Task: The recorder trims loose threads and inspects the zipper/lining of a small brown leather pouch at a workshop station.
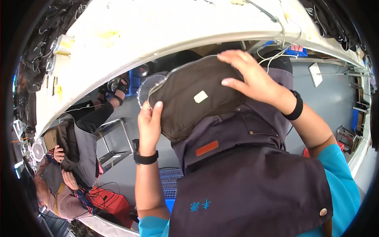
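Observation:
A dark brown fabric zip pouch (179,104) with a small pale label on its face is held up in front of my apron (237,189). A silver zipper runs along its curved upper left edge. My left hand (150,122) grips the left end, thumb on the front face and fingers partly hidden behind. At the upper right corner my right hand (250,75) holds the pouch, with fingers along the top edge and the thumb lower on the fabric. Behind the zipper edge, clear plastic (152,85) shows.
A white worktable (158,23) curves across the far side, with dark items hanging at both ends. To the left, another person (69,179) handles dark fabric beside a red bin (112,203). A metal-framed stool (114,138) and a blue crate (169,181) stand on the grey floor.

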`<state>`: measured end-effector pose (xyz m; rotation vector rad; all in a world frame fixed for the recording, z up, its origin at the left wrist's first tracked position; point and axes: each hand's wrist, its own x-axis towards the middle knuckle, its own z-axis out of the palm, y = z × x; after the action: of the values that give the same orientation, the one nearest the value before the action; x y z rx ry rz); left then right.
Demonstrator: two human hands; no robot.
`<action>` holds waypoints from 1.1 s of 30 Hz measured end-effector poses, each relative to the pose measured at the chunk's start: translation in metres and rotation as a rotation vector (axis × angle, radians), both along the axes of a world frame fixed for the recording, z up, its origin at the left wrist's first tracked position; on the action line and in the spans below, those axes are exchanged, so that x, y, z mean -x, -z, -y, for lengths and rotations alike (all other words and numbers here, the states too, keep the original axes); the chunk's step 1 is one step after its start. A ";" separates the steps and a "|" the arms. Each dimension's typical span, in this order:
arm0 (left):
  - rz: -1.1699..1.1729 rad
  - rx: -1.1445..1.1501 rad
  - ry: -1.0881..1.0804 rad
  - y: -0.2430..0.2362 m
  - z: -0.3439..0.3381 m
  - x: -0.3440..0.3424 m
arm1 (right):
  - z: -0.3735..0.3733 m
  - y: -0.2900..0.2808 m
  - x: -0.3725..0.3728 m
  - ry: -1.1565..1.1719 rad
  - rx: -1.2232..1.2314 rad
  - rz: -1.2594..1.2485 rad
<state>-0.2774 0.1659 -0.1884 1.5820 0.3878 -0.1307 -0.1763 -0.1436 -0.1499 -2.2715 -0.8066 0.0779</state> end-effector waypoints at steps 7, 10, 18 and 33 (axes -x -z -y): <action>0.349 -0.580 -0.050 -0.020 0.011 0.021 | 0.022 0.024 0.030 0.060 -0.188 -0.313; 0.451 -0.752 0.036 -0.036 0.027 0.049 | 0.031 0.039 0.045 0.173 -0.050 -0.310; 0.186 -0.344 -0.256 0.021 0.032 0.072 | 0.012 0.052 0.047 0.122 -0.334 -0.205; 0.315 -1.001 0.117 -0.009 0.024 0.059 | 0.005 -0.003 0.042 -0.047 0.101 0.167</action>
<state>-0.3360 0.1422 -0.1796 2.5649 0.0941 0.2698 -0.2187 -0.1489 -0.1471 -2.3782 -0.9621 -0.0514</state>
